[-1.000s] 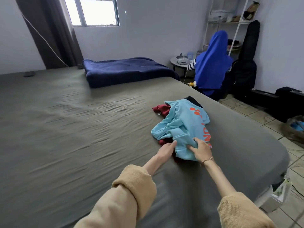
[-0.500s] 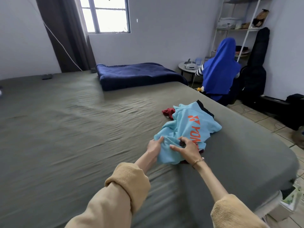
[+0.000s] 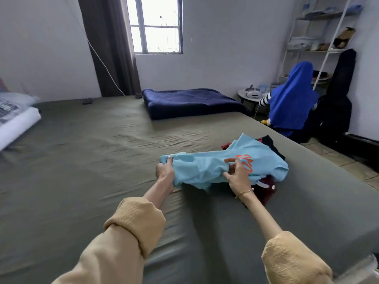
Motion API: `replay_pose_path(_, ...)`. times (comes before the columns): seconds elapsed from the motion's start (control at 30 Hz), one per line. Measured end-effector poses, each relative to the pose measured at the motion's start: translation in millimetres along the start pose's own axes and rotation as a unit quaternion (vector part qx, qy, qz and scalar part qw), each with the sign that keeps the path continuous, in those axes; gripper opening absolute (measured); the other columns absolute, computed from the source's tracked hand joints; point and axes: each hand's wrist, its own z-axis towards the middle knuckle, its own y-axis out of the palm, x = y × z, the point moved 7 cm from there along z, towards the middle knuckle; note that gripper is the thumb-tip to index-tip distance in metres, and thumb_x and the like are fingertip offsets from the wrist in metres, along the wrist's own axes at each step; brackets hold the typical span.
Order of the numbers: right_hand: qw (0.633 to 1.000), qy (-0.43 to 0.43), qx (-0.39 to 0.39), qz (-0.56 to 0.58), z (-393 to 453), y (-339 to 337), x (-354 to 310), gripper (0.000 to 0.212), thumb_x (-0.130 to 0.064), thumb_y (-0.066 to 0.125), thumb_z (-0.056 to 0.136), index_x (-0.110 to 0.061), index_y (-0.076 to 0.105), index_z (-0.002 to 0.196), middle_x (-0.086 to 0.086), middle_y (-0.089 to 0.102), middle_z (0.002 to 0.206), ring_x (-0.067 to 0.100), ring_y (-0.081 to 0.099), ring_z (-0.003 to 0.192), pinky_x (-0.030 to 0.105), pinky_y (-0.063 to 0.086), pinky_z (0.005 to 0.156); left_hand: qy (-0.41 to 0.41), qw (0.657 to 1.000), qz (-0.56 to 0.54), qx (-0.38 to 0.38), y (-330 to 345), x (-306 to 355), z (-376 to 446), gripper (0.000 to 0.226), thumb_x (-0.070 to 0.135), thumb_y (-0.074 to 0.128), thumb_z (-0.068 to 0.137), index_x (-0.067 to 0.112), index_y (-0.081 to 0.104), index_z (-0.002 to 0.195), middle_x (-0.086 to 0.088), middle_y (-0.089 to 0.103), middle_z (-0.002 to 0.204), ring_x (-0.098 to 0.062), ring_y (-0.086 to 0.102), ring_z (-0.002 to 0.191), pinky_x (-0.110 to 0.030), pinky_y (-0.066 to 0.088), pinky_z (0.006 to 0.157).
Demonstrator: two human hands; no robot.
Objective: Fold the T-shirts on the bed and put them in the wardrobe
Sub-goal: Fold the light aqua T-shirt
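From the head camera, both arms reach forward in tan sleeves pushed up the forearms. The left hand [image 3: 165,170], just left of the frame's centre, has its grip curled round the left end of a light blue T-shirt [image 3: 207,168], fingers wrapped over the bunched edge. The right hand [image 3: 235,174], right of centre, wears a thin bracelet [image 3: 245,191] at the wrist; its thumb and fingers pinch a fold of the same shirt beside the orange print [image 3: 245,161]. The shirt is stretched sideways between the two hands and lies crumpled on the bed [image 3: 82,171], right of centre in the frame.

Under and beside it lies more clothing: a dark red garment [image 3: 266,188] below the right hand, a black one [image 3: 272,143] at the upper right edge of the blue shirt, and a small red scrap [image 3: 226,145] just above it.

The bed is covered by a grey-green sheet. A folded navy blanket [image 3: 188,102] lies on its far side, at upper centre. White pillows [image 3: 14,117] show blurred at the left edge. At the upper right a person in a blue head covering [image 3: 291,103] sits on the floor by a metal shelf unit [image 3: 320,37] and a black guitar case [image 3: 339,95]. A window [image 3: 156,24] with a dark curtain [image 3: 108,44] is at top centre.
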Motion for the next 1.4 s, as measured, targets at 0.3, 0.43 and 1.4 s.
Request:
replay_pose_path(0.3, 0.969, 0.038, -0.227, -0.094, -41, 130, -17, 0.043, 0.005, 0.065, 0.078, 0.002, 0.050, 0.118, 0.017, 0.057, 0.116, 0.027, 0.056, 0.110, 0.032, 0.044, 0.095, 0.020, 0.974, -0.074, 0.214, -197, 34, 31, 0.044, 0.030, 0.049, 0.098, -0.008, 0.056, 0.118, -0.022, 0.060, 0.122, -0.035, 0.059, 0.111, -0.039, 0.048, 0.092)
replay_pose_path(0.43, 0.933, 0.108, -0.309, -0.151, -73, 182, -6, 0.051, -0.003, 0.066, 0.081, -0.002, 0.046, 0.128, 0.017, 0.052, 0.129, 0.026, 0.051, 0.119, 0.021, 0.040, 0.088, -0.034, 0.946, -0.157, 0.281, -291, 8, 24, 0.042, 0.031, 0.050, 0.098, -0.001, 0.053, 0.126, -0.015, 0.058, 0.126, -0.030, 0.059, 0.112, -0.033, 0.047, 0.083)
replay_pose_path(1.4, 0.934, -0.020, -0.336, 0.121, -108, 236, -108, 0.036, 0.013, 0.062, 0.079, -0.002, 0.059, 0.112, 0.008, 0.062, 0.104, 0.018, 0.059, 0.091, 0.019, 0.049, 0.081, 0.200, 0.896, 0.385, -0.091, -189, -50, -28, 0.030, 0.027, 0.064, 0.086, 0.016, 0.058, 0.113, -0.010, 0.066, 0.111, -0.030, 0.059, 0.107, -0.041, 0.047, 0.090)
